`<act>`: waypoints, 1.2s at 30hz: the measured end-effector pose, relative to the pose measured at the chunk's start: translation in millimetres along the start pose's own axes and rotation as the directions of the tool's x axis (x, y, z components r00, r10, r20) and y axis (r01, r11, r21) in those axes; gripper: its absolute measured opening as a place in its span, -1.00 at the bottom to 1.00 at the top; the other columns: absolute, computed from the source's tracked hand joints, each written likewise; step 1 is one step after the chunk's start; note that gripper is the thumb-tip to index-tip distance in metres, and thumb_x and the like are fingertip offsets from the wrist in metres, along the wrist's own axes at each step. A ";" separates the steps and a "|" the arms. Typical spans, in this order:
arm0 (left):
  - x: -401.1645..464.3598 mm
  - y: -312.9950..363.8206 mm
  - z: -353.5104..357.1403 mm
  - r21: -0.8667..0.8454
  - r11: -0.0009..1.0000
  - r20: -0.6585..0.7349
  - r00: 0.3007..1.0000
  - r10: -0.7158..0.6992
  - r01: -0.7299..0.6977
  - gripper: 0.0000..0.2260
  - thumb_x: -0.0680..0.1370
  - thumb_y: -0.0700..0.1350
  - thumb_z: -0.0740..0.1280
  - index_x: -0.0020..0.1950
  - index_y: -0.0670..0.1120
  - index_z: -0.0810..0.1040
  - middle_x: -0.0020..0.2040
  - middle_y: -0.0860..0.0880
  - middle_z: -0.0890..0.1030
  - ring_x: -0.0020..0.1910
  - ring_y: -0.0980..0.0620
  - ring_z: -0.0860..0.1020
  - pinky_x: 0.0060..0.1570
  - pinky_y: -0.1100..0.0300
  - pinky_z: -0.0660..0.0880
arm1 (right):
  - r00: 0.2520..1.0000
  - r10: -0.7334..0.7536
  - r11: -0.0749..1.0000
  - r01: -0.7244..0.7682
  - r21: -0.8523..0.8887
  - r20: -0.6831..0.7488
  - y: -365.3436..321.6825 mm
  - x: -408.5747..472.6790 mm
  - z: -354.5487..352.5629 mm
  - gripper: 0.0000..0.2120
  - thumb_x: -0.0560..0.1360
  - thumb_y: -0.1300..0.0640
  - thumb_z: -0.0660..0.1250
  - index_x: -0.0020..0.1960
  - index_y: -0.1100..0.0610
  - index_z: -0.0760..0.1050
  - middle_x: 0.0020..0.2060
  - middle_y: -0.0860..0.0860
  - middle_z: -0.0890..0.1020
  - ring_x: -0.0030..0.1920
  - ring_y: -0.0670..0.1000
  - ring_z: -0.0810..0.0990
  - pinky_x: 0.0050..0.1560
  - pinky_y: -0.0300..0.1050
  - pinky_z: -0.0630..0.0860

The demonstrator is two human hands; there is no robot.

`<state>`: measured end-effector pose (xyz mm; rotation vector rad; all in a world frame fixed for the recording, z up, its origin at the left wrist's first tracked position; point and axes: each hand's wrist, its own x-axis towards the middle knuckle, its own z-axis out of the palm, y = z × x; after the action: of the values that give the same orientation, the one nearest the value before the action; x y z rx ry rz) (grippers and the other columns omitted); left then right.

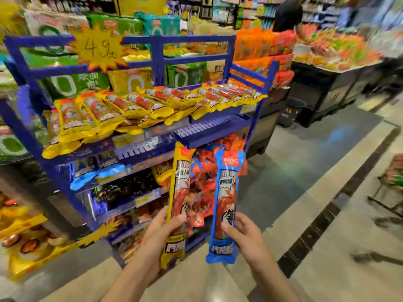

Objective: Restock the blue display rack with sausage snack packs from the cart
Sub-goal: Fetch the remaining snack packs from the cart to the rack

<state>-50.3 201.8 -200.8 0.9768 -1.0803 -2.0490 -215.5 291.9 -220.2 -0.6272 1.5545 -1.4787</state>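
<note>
The blue rack [139, 138] stands ahead of both hands and above them, its tiers tilted toward the aisle, likely so that packs face a shopper. The top shelf [209, 127] carries a row of yellow packs [104, 114] fanned across its left and middle, overlapping like shingles; the right part of its front edge, straight above the hands, shows bare blue slats, and that gap looks like the place for new stock. Lower tiers, level with the hands and to their left, hold blue-edged packs [85, 179] and dark ones, with red packs [202, 171] just behind the two being held. A yellow star-shaped price sign [98, 47] hangs on the upper frame.

The left hand [161, 232] is clamped on a yellow sausage pack [177, 201], thumb across its front near the lower third, so the long pack stands upright with its label readable. The right hand [244, 234] grips a blue sausage pack [225, 203] the same way, thumb on the face, fingers behind. The two packs stand side by side, close but apart, probably held up to sort flavour by colour: yellow would suit the top row, blue the tier below.

Part of a wire frame, possibly the cart [390, 182], shows far to the right of the right hand; blur leaves that uncertain.
</note>
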 end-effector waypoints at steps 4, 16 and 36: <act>47.6 22.2 28.5 0.006 0.999 -0.008 0.999 0.032 -0.032 -0.70 0.31 -0.10 0.42 0.01 -0.13 0.55 -0.30 -0.06 0.63 -0.40 0.03 0.57 -0.42 0.17 0.53 | 0.998 -0.053 0.999 0.053 -0.001 0.017 -32.6 57.9 -16.5 -0.86 0.46 0.37 0.35 -0.04 0.18 0.54 -0.16 0.08 0.70 -0.24 -0.07 0.66 -0.20 -0.26 0.58; 144.7 71.0 99.5 0.185 0.960 -0.121 0.965 0.234 -0.209 -0.28 0.04 0.15 0.61 0.14 0.00 0.51 -0.06 -0.03 0.70 -0.09 -0.01 0.66 -0.02 0.00 0.51 | 0.981 -0.096 0.995 0.089 0.048 0.168 -106.4 186.5 -72.5 -0.79 0.29 0.13 0.42 -0.09 0.17 0.60 -0.18 0.07 0.71 -0.16 -0.02 0.65 -0.11 -0.20 0.58; 219.6 129.4 208.9 0.576 0.781 -0.542 0.601 0.587 -0.243 -0.47 0.18 0.23 0.47 0.12 0.20 0.48 -0.11 0.06 0.62 -0.09 0.06 0.58 -0.15 0.23 0.44 | 0.833 -0.025 0.993 0.084 -0.083 0.552 -202.4 318.6 -119.4 -0.86 0.47 0.23 0.36 0.00 0.07 0.58 -0.13 -0.03 0.72 -0.10 -0.04 0.68 -0.07 -0.16 0.59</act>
<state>-317.6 53.6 -77.7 1.3994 -1.2048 -0.8720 -514.1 54.4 -114.6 -1.0628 1.1645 -1.1187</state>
